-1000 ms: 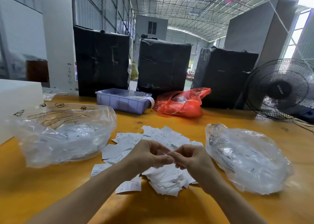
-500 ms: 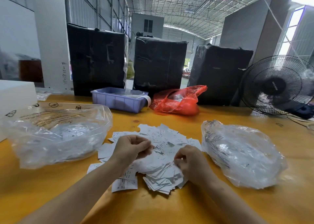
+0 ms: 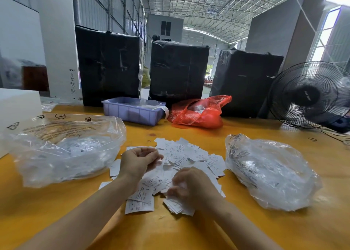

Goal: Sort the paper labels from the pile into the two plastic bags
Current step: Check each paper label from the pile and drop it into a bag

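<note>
A pile of white paper labels (image 3: 191, 156) lies on the yellow table between two clear plastic bags. The left bag (image 3: 62, 151) gapes open towards the pile and has labels inside. The right bag (image 3: 269, 174) lies crumpled and also contains labels. My left hand (image 3: 139, 160) hovers over the pile's left side with its fingers curled inward; anything inside it is hidden. My right hand (image 3: 191, 188) is blurred, low on the near edge of the pile, fingers curled onto a small stack of labels.
Behind the pile stand a lilac plastic bin (image 3: 132, 111) and a red plastic bag (image 3: 200, 113). Three black wrapped bundles (image 3: 178, 69) line the table's far edge. A black fan (image 3: 308, 96) is at the right, a white box (image 3: 17, 105) at the left.
My hands, pinched together above the pile a second ago, have parted. The left stayed raised on the left. The right dropped to the pile's near edge and is moving there.
</note>
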The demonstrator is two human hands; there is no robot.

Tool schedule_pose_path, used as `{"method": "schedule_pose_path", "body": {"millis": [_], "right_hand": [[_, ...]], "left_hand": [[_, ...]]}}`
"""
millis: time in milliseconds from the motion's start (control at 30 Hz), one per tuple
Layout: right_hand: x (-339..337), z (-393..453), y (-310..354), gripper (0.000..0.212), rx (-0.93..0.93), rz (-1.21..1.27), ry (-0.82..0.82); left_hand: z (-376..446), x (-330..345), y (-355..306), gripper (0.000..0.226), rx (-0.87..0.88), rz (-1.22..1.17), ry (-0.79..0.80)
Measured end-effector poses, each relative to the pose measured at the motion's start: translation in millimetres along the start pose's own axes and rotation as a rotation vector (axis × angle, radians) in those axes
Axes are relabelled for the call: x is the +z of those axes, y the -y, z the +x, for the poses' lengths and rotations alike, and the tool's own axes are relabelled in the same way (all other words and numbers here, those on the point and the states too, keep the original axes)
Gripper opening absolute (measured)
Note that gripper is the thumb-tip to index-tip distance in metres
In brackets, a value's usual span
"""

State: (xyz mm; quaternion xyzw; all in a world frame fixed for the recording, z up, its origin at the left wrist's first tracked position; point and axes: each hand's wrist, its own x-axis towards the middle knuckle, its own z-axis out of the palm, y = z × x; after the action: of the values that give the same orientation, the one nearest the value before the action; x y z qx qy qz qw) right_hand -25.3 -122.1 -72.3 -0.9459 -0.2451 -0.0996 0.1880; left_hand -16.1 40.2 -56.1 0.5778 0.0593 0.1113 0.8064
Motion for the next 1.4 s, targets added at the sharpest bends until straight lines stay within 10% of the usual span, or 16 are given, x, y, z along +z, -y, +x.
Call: {"method": "schedule_pose_path", "body": {"millis": [367,567,1400], "right_hand": [[-1.0,-10.2,2.0,0.025,-0.176,0.059,-0.220],[30.4,-6.9,57.8,0.055,-0.251,-0.093,-0.011],[1.7,-4.7,24.3,0.032,-0.347,-0.260,-0.016]], "left_hand": [[19.7,-25.4,-12.6,0.004,0.050,0.156,-0.144],[22.4,-22.2,-8.9,0.006,0.074,0.135,-0.144],[20.7,-16.8,19.4,0.010,-0.085,0.236,-0.096]]}}
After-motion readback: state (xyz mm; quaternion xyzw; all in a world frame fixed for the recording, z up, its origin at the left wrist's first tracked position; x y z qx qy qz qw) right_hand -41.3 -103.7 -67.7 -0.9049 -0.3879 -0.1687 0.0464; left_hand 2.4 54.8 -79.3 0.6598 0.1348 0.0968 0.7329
